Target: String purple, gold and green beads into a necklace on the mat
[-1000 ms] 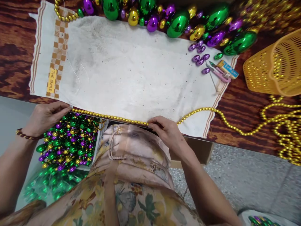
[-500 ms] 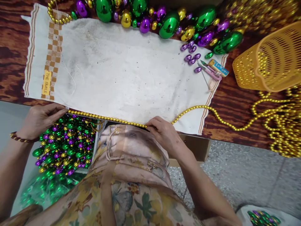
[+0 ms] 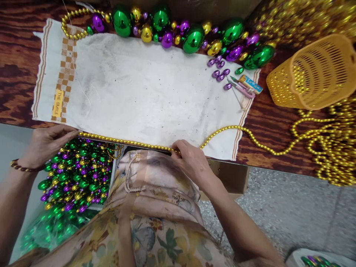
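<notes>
Head view has a gold bead strand (image 3: 125, 141) stretched along the near edge of the white towel (image 3: 144, 92), centre-left of the frame, one end pinched by the left hand (image 3: 50, 142) and a further point pinched by the right hand (image 3: 191, 161), above a heap of green, purple and gold beads (image 3: 75, 174) at lower left.

Both hands (image 3: 50, 142) pinch gold bead strand (image 3: 125, 141) taut.
</notes>
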`<action>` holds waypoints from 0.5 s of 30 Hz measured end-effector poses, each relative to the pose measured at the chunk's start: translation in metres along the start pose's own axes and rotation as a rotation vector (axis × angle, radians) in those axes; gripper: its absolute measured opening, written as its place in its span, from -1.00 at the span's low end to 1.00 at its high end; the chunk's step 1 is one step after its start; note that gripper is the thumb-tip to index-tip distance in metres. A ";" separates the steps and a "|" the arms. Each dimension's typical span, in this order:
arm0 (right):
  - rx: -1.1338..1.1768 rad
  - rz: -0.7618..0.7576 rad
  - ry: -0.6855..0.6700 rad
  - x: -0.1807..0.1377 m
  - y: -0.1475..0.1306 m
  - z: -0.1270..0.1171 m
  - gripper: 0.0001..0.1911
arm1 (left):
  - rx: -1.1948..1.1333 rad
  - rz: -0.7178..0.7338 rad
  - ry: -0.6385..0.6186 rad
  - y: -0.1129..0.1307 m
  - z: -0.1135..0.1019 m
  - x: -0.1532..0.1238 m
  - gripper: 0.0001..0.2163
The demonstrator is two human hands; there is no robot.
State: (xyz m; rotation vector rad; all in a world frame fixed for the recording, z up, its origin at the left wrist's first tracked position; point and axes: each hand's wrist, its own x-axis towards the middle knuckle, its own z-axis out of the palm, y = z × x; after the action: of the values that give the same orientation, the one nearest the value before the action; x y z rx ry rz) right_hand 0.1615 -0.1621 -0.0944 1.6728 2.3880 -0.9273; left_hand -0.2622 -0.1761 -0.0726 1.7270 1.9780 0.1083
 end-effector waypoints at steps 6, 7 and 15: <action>-0.174 0.050 0.120 0.009 0.016 -0.029 -0.79 | 0.061 0.023 0.096 0.033 -0.004 0.034 -0.70; -0.187 0.057 0.134 0.011 0.021 -0.034 -0.79 | 0.111 0.088 0.100 0.038 -0.003 0.044 -0.68; -0.222 0.042 0.214 0.015 0.049 -0.062 -0.79 | 0.297 0.544 0.372 0.111 0.009 0.075 -0.66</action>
State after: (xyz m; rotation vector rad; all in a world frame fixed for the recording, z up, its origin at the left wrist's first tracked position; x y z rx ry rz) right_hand 0.2150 -0.1066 -0.0708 1.8066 2.4653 -0.4760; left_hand -0.1626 -0.0867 -0.0619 2.5657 1.7687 0.3602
